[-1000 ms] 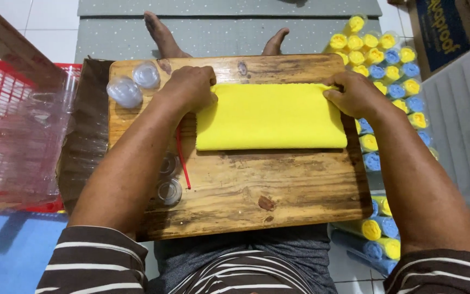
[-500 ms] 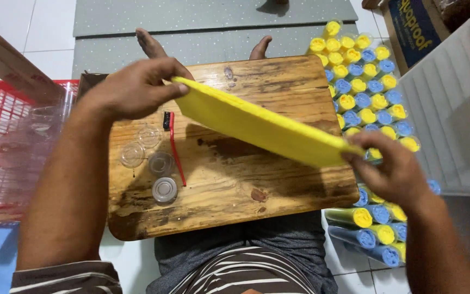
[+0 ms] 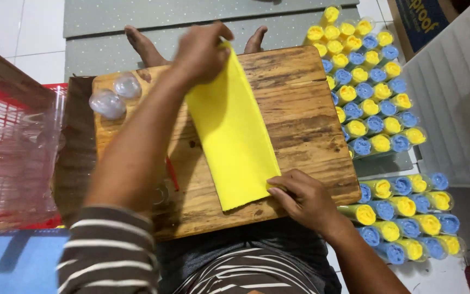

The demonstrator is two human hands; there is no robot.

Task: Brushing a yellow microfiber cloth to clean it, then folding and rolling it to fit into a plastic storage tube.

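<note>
A folded yellow cloth point(image 3: 234, 130) lies lengthwise, far to near, on a wooden board point(image 3: 305, 114) across my lap. My left hand point(image 3: 202, 51) pinches the cloth's far end at the board's far edge. My right hand point(image 3: 303, 198) pinches the near right corner close to the board's near edge. Two clear plastic lids point(image 3: 116, 95) sit at the board's far left corner. Beneath my left forearm, a thin red stick point(image 3: 172, 174) shows on the board.
Several rolled yellow and blue cloths in clear tubes point(image 3: 371, 92) are packed in rows to the right, more near my right elbow point(image 3: 409, 223). A red basket point(image 3: 1, 152) with clear plastic cups stands left. My bare feet point(image 3: 142, 43) show beyond the board.
The cloth lay crosswise a second ago, then was lifted and turned. Now it lies lengthwise, my left hand at the far end and my right hand at the near end.
</note>
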